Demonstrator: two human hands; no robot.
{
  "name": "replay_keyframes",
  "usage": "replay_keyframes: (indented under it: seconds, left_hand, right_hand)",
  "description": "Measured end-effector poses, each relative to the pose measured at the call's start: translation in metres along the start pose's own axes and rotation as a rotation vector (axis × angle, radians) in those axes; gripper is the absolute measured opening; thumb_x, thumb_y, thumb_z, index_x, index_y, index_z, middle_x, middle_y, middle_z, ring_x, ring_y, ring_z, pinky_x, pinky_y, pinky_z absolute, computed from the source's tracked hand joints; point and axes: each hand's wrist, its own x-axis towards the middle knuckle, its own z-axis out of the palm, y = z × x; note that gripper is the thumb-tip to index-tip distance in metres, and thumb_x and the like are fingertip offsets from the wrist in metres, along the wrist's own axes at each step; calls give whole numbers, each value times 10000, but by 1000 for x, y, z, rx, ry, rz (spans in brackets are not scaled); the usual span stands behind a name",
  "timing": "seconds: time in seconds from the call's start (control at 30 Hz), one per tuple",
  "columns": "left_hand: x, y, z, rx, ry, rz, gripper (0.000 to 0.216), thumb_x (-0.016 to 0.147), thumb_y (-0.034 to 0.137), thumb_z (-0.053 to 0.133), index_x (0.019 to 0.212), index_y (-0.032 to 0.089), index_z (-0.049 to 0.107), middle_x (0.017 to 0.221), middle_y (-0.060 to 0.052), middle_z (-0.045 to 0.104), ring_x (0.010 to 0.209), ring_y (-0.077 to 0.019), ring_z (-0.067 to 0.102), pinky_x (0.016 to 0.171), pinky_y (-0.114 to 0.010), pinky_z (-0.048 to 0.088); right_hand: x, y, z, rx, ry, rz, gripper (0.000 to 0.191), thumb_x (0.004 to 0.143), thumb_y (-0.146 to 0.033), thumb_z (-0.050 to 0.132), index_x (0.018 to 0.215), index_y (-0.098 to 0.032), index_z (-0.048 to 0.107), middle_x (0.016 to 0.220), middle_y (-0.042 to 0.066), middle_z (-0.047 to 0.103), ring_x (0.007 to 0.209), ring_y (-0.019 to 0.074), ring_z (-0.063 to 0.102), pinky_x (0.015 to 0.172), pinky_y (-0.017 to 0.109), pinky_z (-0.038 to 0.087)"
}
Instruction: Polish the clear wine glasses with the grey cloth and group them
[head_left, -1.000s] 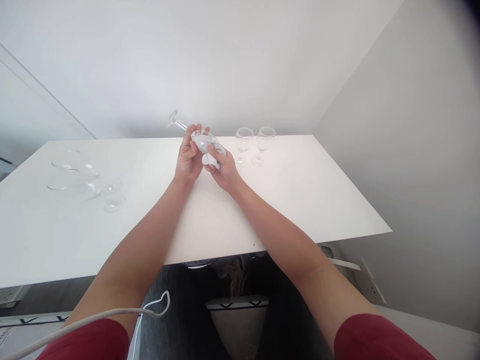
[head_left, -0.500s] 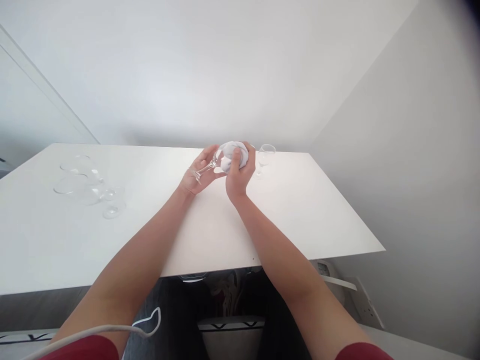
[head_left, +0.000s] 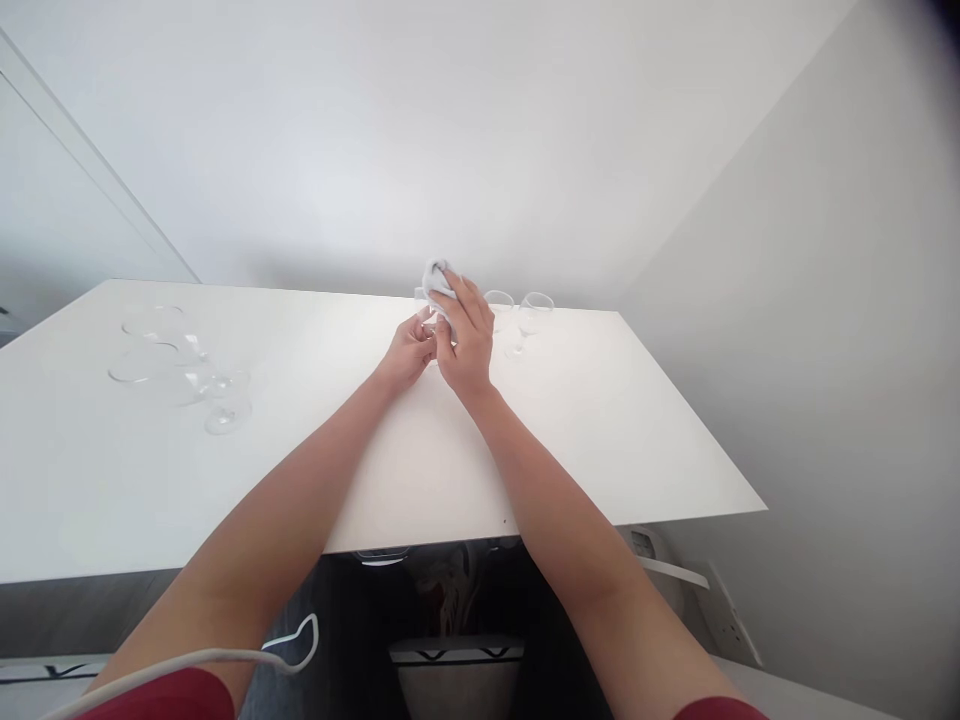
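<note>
While both forearms reach out over the white desk [head_left: 315, 470], the two hands meet near its far edge, approx. centre. The right hand [head_left: 466, 340] lies on top, fingers curled down and pressed over a small white cloth [head_left: 436, 272], which bunches up above the knuckles; the cloth wraps the wine glass [head_left: 429, 322] being held, so only a bit of clear glass shows betw. the hands. The left hand [head_left: 409, 352] sits just beside and below, fingertips pinching the glass at its lower part, prob. the stem, though blur hides exactly where. The glass is held up off the desk, not resting on it as far as can be seen. Just right of the hands, two upright wine glasses [head_left: 517, 318] stand side by side near the desk's back edge. Well apart, on the left of the desk, a cluster of clear glasses [head_left: 176, 365] lies on its side. A white cable [head_left: 225, 650] runs below the desk's near edge.
</note>
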Motion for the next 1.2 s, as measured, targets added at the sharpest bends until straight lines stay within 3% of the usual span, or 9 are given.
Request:
replay_keyframes:
  seconds: [0.13, 0.27, 0.4, 0.53, 0.67, 0.77, 0.9, 1.03, 1.2]
  left_hand:
    - [-3, 0, 4, 161, 132, 116, 264, 767, 243, 879, 957, 167, 713, 685, 20, 644, 665, -141, 644, 585, -250, 479]
    - [-5, 6, 1, 249, 129, 124, 288, 757, 289, 902, 950, 171, 724, 679, 29, 627, 548, -90, 542, 494, -229, 387]
    - [-2, 9, -9, 92, 112, 93, 557, 738, 457, 938, 1197, 217, 733, 642, 56, 588, 431, -48, 393, 441, -239, 322]
    - [2, 4, -16, -47, 90, 75, 748, 695, 646, 918, 1278, 230, 704, 636, 47, 590, 419, -61, 406, 421, -247, 322]
    - [3, 2, -16, -81, 85, 21, 774, 600, 487, 1019, 1252, 241, 682, 644, 54, 605, 481, -96, 558, 486, -236, 413]
    - [3, 8, -15, -115, 220, 76, 803, 627, 345, 1014, 1331, 269, 636, 779, 35, 689, 643, -131, 682, 614, -245, 501]
    - [6, 12, -19, -127, 371, 148, 722, 713, 337, 956, 1357, 285, 634, 794, 35, 672, 700, -140, 669, 641, -257, 484]
    - [11, 7, -30, -181, 504, 160, 611, 795, 263, 875, 1348, 311, 618, 811, 56, 637, 697, -111, 625, 628, -232, 464]
    - [11, 8, -36, -308, 463, 190, 504, 851, 197, 788, 1319, 307, 634, 777, 69, 590, 683, -82, 602, 649, -214, 490]
  right_hand:
    - [0, 9, 2, -96, -100, -206, 285, 997, -114, 474, 1015, -245, 726, 1507, 26, 652, 1551, 206, 415, 1302, 492, 321]
    - [2, 15, 4, -131, 26, -229, 303, 1043, -180, 443, 1108, -260, 727, 1455, 38, 681, 1493, 224, 493, 1286, 531, 331]
    - [3, 8, -2, 70, 146, 70, 394, 1113, -366, 332, 1294, -265, 667, 1417, 119, 618, 1389, 245, 562, 1162, 495, 483]
    - [1, -4, -6, 405, 84, 303, 301, 1087, -440, 427, 1269, -302, 623, 1228, 88, 647, 1186, 236, 641, 1058, 441, 545]
    - [-1, -6, -2, 574, 45, 412, 222, 1018, -436, 571, 1177, -284, 595, 1148, 54, 647, 1065, 205, 641, 1014, 392, 551]
    - [-2, -4, 0, 552, 55, 505, 236, 977, -466, 629, 1103, -268, 605, 1095, 43, 621, 1020, 192, 612, 1025, 374, 536]
    - [-3, -1, 3, 564, 56, 537, 166, 944, -408, 632, 999, -261, 577, 1032, 25, 595, 998, 184, 594, 1001, 360, 537]
    - [-3, 4, 10, 963, 36, 801, 307, 854, -307, 683, 1113, -277, 521, 1006, -2, 618, 912, 172, 622, 843, 337, 582]
    - [-5, 3, 20, 1356, -137, 1045, 346, 805, -369, 783, 1049, -224, 585, 1010, 40, 699, 909, 193, 661, 780, 340, 598]
